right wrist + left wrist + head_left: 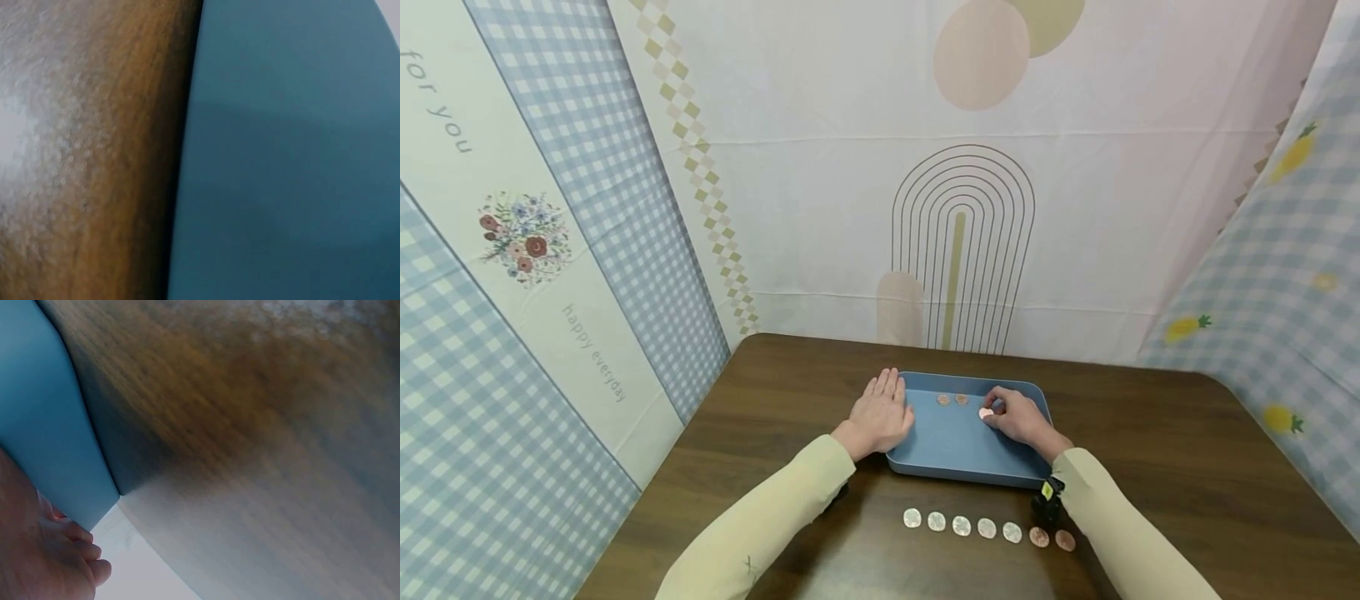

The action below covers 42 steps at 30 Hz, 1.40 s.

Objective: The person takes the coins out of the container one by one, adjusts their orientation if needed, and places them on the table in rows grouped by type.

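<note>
At centre frame I see my right hand (1019,417) pinching a small round copper coin (986,412) over the shallow blue plastic tray (955,450), while my left hand (882,412) rests flat, fingers straight, against the tray's left rim.

In the right wrist view the right hand is out of frame; only a blurred stretch of the blue tray (294,156) and the wooden surface (94,156) shows, both cut by every edge. The left wrist view cuts the left hand (44,562) off at 7 o'clock, and its wood grain is smeared. From the head camera, the coin (986,412) pinched in the right hand (1018,417) is partly covered by fingertips; the faces of the row of coins (987,528) at 6 o'clock are too small to read.
</note>
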{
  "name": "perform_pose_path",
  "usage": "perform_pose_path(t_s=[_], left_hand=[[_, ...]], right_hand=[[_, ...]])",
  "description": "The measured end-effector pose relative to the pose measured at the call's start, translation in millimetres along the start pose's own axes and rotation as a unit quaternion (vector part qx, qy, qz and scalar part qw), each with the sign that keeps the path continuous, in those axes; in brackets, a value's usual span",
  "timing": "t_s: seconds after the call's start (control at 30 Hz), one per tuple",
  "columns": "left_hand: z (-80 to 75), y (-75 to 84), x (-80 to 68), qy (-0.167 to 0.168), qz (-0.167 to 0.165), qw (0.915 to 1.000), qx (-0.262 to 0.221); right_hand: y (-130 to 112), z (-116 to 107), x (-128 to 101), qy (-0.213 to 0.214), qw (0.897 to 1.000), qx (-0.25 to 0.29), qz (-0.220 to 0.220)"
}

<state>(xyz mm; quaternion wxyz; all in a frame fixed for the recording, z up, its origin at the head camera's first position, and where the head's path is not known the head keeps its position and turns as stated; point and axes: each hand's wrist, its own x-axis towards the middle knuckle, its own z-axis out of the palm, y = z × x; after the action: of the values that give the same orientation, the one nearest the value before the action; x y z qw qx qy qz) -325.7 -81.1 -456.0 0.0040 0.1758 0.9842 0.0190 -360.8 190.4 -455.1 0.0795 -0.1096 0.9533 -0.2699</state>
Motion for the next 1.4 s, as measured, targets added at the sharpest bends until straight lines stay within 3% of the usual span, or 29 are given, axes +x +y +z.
perform_pose_path(t_s=[0.4, 0.57, 1.0, 1.4], left_hand=[[0.9, 2.7, 8.3, -0.003, -0.009, 1.0000, 0.001], [0.9, 4.0, 13.1, -0.002, -0.013, 0.9999, 0.000], [-2.1, 4.0, 21.6, -0.002, -0.030, 0.9995, -0.007], [-2.7, 7.1, 29.4, -0.001, -0.036, 0.9993, -0.008]], right_hand=[[1, -5, 10, -0.004, 1.000, 0.011, -0.022], [1, -11, 12, -0.022, 0.998, 0.043, -0.038], [-1, -48, 18, -0.049, 0.994, 0.057, -0.077], [6, -72, 15, -0.049, 0.995, 0.067, -0.063]])
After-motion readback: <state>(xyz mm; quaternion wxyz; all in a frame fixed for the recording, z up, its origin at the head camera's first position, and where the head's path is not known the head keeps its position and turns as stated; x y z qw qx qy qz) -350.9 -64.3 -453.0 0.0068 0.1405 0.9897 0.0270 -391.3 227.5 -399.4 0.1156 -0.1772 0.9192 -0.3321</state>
